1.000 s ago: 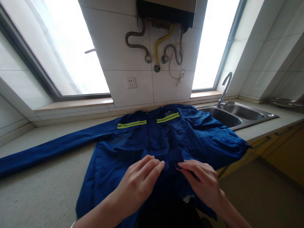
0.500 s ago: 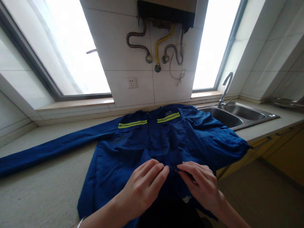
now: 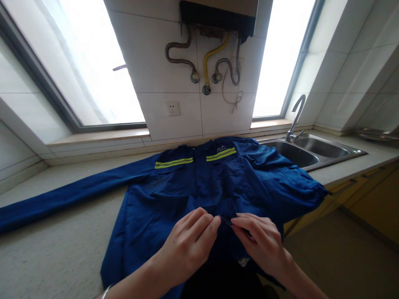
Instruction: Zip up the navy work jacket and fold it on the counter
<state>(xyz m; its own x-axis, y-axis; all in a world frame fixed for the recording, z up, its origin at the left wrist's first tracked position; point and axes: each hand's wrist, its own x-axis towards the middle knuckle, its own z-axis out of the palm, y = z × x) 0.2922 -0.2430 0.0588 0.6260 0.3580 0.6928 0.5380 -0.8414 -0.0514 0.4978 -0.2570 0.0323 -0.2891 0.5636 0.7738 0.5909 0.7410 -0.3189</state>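
A dark blue work jacket [image 3: 174, 187] with yellow-green reflective strips across the chest lies front up on the counter, its collar toward the wall. One sleeve stretches out to the left, while the other lies bunched at the right near the sink. At the lower front opening, my left hand [image 3: 191, 238] is closed, pinching the jacket's edge. Facing it, my right hand [image 3: 262, 238] pinches the fabric of the front edge between thumb and fingers. A round button [image 3: 230, 205] shows on the cloth just above the fingertips. Exactly what lies between the fingertips is partly hidden.
A stone-look counter [image 3: 62, 249] runs along the tiled wall. On the right is a double steel sink [image 3: 327, 147] with a tap [image 3: 297, 118]. Hoses and valves [image 3: 207, 77] hang below a wall heater. Yellow cabinets [image 3: 368, 189] are under the counter.
My right hand has shifted slightly left, bringing its fingertips nearer to my left hand. The cloth between them has moved a little; the rest of the jacket lies as before.
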